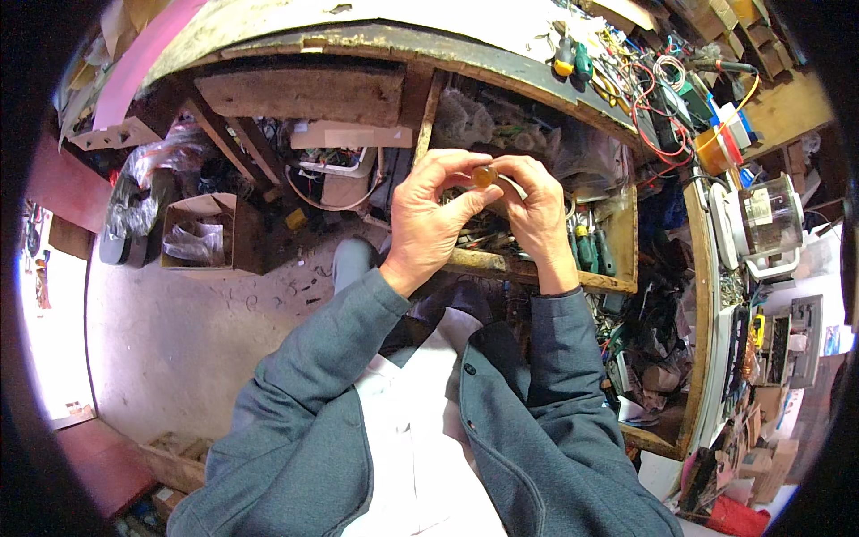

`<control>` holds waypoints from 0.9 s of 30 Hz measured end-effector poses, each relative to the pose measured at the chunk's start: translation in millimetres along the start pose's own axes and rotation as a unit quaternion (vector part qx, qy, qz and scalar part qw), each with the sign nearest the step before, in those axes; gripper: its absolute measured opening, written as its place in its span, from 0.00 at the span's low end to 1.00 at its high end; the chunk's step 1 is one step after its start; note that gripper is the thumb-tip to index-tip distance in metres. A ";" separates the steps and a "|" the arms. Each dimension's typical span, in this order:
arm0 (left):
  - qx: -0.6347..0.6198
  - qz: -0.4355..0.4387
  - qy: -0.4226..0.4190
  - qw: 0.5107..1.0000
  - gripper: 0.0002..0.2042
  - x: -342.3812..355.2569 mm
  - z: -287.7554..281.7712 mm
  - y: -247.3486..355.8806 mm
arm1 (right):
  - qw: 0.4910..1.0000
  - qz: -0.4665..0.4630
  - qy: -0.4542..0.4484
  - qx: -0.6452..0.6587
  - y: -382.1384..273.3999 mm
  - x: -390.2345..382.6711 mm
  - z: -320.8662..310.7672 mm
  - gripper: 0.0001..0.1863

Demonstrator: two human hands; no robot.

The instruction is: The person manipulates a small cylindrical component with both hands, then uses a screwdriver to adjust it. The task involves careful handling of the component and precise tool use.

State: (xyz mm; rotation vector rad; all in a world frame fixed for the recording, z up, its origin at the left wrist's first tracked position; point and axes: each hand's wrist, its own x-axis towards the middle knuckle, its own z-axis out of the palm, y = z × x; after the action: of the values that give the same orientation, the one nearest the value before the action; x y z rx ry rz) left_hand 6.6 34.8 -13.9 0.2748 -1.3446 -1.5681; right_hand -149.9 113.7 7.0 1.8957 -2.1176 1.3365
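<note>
Both of my hands are raised close together above an open wooden drawer (506,266). Between my fingertips is a small round amber-coloured piece (484,175), too small to name for certain. My left hand (436,210) pinches it between thumb and fingers from the left side. From the right, my right hand (534,208) has its fingers curled in against the same piece, and the fingertips of both hands nearly meet. Beneath the hands, the drawer holds loose tools, among them screwdrivers with green handles (586,248), partly covered by my right wrist.
A workbench (358,45) runs across the far side, with a yellow-black screwdriver (564,58) and tangled wires (658,89) on it. A blender jug (771,219) lies at the right. Cardboard box (199,234) and plastic-wrapped goods stand on the floor at the left.
</note>
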 end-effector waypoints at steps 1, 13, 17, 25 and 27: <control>-0.029 -0.007 0.010 1.000 0.19 0.0 0.1 -2.5 | 1.000 0.003 0.011 0.002 2.0 0.4 0.3 0.09; -0.094 -0.167 0.012 0.981 0.14 10.6 -6.0 0.4 | 0.949 0.071 0.236 0.196 -4.8 6.2 -7.8 0.23; -0.100 -0.190 -0.024 0.976 0.14 12.4 -3.8 3.0 | 0.907 0.112 0.231 0.334 -5.0 6.1 -10.6 0.23; -0.053 -0.256 -0.181 0.948 0.12 16.0 -3.3 -0.3 | 0.897 0.152 0.134 0.392 0.3 0.1 -15.7 0.11; -0.072 -0.267 -0.201 0.940 0.12 17.4 -1.2 1.9 | 0.895 0.161 0.120 0.397 1.9 -0.4 -15.4 0.12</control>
State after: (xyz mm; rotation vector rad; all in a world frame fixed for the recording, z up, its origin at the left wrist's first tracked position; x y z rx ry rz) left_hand 0.3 20.8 -5.5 0.2489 -1.5323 -2.2638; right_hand -159.3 122.8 15.5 1.4073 -1.9668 2.6662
